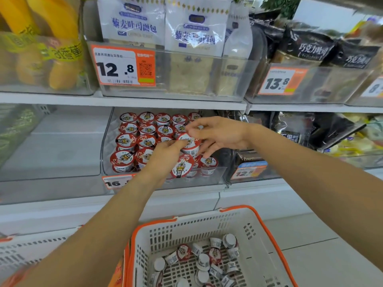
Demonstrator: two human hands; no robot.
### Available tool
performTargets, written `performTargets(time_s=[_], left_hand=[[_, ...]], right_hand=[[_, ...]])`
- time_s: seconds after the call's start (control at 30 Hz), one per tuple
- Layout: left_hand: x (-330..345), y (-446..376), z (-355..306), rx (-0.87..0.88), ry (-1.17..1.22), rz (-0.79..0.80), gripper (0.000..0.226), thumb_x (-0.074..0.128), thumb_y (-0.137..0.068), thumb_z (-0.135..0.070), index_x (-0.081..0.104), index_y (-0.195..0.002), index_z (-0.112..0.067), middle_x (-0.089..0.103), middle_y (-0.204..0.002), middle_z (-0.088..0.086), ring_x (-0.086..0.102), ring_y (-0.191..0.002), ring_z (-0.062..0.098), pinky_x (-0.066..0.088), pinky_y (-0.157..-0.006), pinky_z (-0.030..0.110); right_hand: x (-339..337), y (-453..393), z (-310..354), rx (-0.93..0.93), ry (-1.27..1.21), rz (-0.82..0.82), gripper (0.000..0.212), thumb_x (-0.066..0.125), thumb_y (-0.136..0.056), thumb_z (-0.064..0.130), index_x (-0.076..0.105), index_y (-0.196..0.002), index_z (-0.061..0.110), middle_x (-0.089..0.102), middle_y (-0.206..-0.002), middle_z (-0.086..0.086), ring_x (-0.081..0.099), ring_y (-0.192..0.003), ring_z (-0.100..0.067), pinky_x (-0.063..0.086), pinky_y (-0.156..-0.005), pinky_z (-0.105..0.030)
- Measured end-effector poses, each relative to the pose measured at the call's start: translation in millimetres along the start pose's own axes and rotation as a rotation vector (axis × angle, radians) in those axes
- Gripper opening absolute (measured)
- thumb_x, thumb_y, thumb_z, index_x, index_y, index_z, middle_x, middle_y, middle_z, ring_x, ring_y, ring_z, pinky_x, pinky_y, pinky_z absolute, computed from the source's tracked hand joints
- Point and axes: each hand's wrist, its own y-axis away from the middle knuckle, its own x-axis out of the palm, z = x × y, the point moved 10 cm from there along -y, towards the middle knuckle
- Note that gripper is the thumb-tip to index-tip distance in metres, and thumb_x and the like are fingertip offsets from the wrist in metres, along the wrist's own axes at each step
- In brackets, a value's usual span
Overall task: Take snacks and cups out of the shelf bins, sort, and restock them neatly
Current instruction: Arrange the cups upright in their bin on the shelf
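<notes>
**Both hands on one cup at the middle shelf bin**

I see both hands meeting over the clear bin (217,175) on the middle shelf, just above frame centre. My left hand (163,156) comes up from seven o'clock, its fingers curled toward the raised cup (189,142), touching its red-and-white lid at the near edge. My right hand (215,135) enters from three o'clock with fingers spread fairly wide; the thumb and forefinger close on the top edge of that same cup, while the lower fingers reach down past its side. The cup sits lifted above its neighbours, at the right half of the bin.

Around it, rows of cups (136,137) with matching lids fill the bin from nine o'clock to centre, standing upright. One tilted cup (182,165) leans against the bin's front wall, its lid facing me, just below the left fingers.

At six o'clock, a white basket (238,220) with an orange rim holds loose cups (203,264) lying every which way. A price tag (116,182) reading 16 is fixed to the bin front.
</notes>
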Motion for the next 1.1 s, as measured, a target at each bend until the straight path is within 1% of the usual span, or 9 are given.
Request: performTargets(time_s=[0.17,0.27,0.4,0.6,0.7,0.77,0.87,1.0,1.1], left_hand=[[2,-17,7,-0.189,0.073,-0.032,0.043,0.036,-0.103,-0.054,0.054,-0.11,-0.015,0.072,-0.092,0.007,0.071,-0.087,0.026,0.06,-0.073,0.043],[-4,-21,11,-0.21,0.099,-0.021,0.033,0.053,-0.097,-0.052,0.059,-0.101,-0.02,0.075,-0.087,0.007,0.072,-0.087,0.024,0.06,-0.076,0.042],[-7,-24,16,-0.219,0.026,0.044,0.04,0.071,-0.088,-0.031,0.064,-0.118,-0.006,0.077,-0.093,0.01,0.075,-0.088,0.025,0.06,-0.078,0.039],[-12,-36,17,-0.163,0.152,-0.067,0.023,0.062,-0.098,-0.023,0.058,-0.105,-0.002,0.076,-0.092,0.011,0.073,-0.086,0.025,0.057,-0.091,0.045],[-16,-49,12,-0.064,0.131,-0.18,0.025,0.056,-0.1,-0.032,0.062,-0.088,-0.011,0.072,-0.095,0.013,0.069,-0.093,0.031,0.052,-0.096,0.056],[-7,-51,2,0.021,0.079,-0.214,0.026,0.05,-0.102,-0.034,0.064,-0.102,-0.012,0.07,-0.104,0.012,0.065,-0.099,0.031,0.053,-0.095,0.049],[20,-52,-14,0.136,0.007,-0.191,0.028,0.04,-0.107,-0.031,0.053,-0.123,-0.012,0.06,-0.102,0.001,0.057,-0.094,0.016,0.046,-0.078,0.03],[33,-51,-23,0.344,-0.33,-0.095,0.035,0.035,-0.107,-0.032,0.05,-0.13,-0.01,0.056,-0.122,0.01,0.053,-0.113,0.023,0.046,-0.092,0.035],[32,-54,-8,0.431,-1.055,-0.059,0.051,0.033,-0.106,-0.035,0.033,-0.151,-0.012,0.031,-0.156,0.011,0.021,-0.146,0.028,0.013,-0.12,0.051]], right_hand=[[-33,-13,-6,-0.062,0.317,-0.204,0.027,0.07,-0.093,0.008,0.059,-0.117,0.007,0.067,-0.113,-0.018,0.071,-0.093,-0.03,0.062,-0.082,-0.038],[-47,-30,1,-0.145,0.897,-0.309,0.026,0.071,-0.091,0.014,0.063,-0.115,0.014,0.065,-0.109,-0.007,0.062,-0.101,-0.026,0.05,-0.083,-0.035],[-46,-60,-17,-0.086,1.089,-0.2,0.032,0.067,-0.094,0.016,0.064,-0.125,0.019,0.057,-0.12,-0.009,0.049,-0.108,-0.022,0.036,-0.088,-0.028],[-50,-71,-18,-0.084,1.13,-0.286,0.053,0.062,-0.093,0.004,0.054,-0.142,0.019,0.051,-0.14,-0.014,0.049,-0.127,-0.032,0.039,-0.106,-0.036],[-39,-48,-5,-0.158,0.724,-0.229,0.052,0.062,-0.085,-0.007,0.061,-0.132,0.015,0.062,-0.127,-0.009,0.065,-0.107,-0.024,0.054,-0.095,-0.037],[-19,-28,-3,-0.144,0.309,-0.045,0.06,0.076,-0.081,-0.004,0.057,-0.133,0.02,0.064,-0.124,-0.007,0.07,-0.092,-0.022,0.06,-0.083,-0.035],[-17,-12,4,-0.201,0.31,-0.074,0.068,0.09,-0.073,0.015,0.057,-0.132,0.022,0.063,-0.115,-0.002,0.072,-0.078,-0.028,0.062,-0.078,-0.041],[-40,-9,7,-0.253,0.655,-0.268,0.057,0.087,-0.071,0.029,0.065,-0.124,0.02,0.068,-0.101,0.003,0.067,-0.075,-0.01,0.059,-0.083,-0.037],[-33,-12,-7,-0.222,1.062,-0.188,0.062,0.079,-0.075,0.044,0.062,-0.13,0.021,0.07,-0.109,0.0,0.066,-0.096,-0.017,0.054,-0.091,-0.039]])
